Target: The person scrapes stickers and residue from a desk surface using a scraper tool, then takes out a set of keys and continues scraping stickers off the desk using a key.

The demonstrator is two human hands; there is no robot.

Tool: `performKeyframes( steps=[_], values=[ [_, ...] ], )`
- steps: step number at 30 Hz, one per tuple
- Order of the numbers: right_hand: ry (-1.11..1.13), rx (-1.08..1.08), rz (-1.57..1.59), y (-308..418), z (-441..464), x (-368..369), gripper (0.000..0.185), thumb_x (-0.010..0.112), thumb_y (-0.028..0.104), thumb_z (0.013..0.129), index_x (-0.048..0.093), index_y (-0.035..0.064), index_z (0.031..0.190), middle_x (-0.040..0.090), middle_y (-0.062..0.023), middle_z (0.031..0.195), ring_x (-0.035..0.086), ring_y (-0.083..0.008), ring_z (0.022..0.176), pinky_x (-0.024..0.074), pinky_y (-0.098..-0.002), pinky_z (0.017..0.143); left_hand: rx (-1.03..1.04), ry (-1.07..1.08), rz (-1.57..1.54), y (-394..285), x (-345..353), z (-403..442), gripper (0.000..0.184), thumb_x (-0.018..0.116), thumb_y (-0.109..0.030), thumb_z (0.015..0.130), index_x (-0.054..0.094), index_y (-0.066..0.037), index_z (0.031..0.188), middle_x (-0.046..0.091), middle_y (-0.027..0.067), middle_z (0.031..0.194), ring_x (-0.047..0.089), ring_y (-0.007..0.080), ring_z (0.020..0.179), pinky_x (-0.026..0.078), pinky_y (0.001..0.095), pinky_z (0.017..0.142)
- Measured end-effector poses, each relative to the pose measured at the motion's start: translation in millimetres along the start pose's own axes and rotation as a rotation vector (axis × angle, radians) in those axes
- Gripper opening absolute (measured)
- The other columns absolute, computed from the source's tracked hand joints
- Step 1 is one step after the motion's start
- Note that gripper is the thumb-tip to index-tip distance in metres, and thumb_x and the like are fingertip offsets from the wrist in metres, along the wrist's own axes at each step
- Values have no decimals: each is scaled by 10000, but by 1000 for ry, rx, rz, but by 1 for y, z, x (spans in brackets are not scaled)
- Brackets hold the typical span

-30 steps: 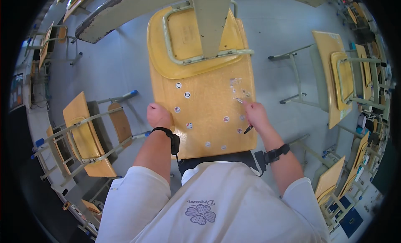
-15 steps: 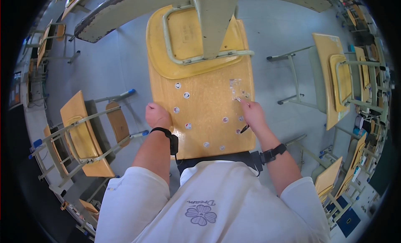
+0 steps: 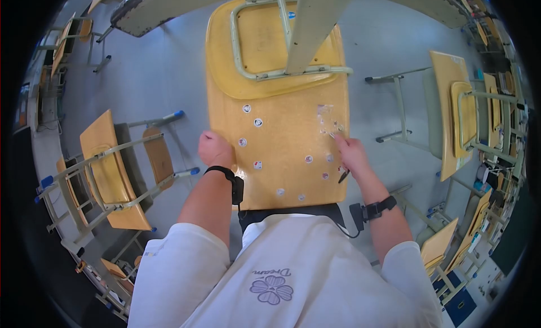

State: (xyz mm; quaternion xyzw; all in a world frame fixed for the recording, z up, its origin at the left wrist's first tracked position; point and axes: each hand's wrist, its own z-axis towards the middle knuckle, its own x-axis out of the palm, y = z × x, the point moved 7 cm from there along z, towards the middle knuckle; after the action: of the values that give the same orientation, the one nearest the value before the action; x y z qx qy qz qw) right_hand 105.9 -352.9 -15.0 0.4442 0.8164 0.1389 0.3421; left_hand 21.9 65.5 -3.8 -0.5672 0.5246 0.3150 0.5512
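Note:
My right hand is closed around a slim tool with a metal tip and a black end; its exact kind is hidden by my fingers. The tip lies at the lower side of a patch of torn paper residue on the wooden desktop, near its right edge. At the left edge of the desktop, my left hand forms a fist, and whatever is inside it, if anything, cannot be seen. Several small round stickers are scattered over the wood between my hands.
An upturned chair lies with its seat on the far part of the desktop. A grey metal beam spans the top of the view. Other desks with upturned chairs stand at the left and right.
The view has shifted slightly, so the desktop sits a little further right. My right hand and the tool have moved slightly right and down against the residue. My left fist stays at the edge.

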Motion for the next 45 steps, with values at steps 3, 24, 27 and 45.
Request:
performKeyframes(
  steps=[3, 24, 27, 45],
  values=[
    [-9, -176, -5, 13, 9, 14, 396, 576, 339, 951, 583, 5, 738, 460, -1, 533, 407, -103, 389, 316, -301, 364, 18, -12, -5, -3, 1, 0, 404, 365, -360, 933, 649, -77, 879, 672, 193, 906, 615, 439, 849, 485, 520, 731],
    [-31, -72, -199, 1, 10, -6, 494, 576, 409, 914, 669, -71, 845, 626, -227, 664, 640, -344, 638, 489, -417, 608, 18, -13, 0, -3, 2, 4, 400, 360, -347, 939, 644, -77, 858, 674, 186, 867, 622, 432, 801, 494, 515, 699],
    [-13, -204, -32, 6, 4, 4, 446, 596, 354, 937, 578, 4, 662, 467, -13, 520, 417, -107, 410, 305, -307, 378, 31, -13, 14, 2, 3, 1, 401, 361, -348, 939, 644, -73, 862, 674, 188, 869, 622, 433, 803, 493, 517, 700],
    [-48, -101, 7, 22, -4, 14, 507, 586, 366, 932, 576, -60, 656, 521, -102, 504, 520, -195, 421, 408, -363, 423, 35, -27, -18, -2, -1, 4, 396, 373, -339, 940, 650, -69, 858, 678, 180, 859, 630, 423, 804, 501, 512, 699]
  ],
)
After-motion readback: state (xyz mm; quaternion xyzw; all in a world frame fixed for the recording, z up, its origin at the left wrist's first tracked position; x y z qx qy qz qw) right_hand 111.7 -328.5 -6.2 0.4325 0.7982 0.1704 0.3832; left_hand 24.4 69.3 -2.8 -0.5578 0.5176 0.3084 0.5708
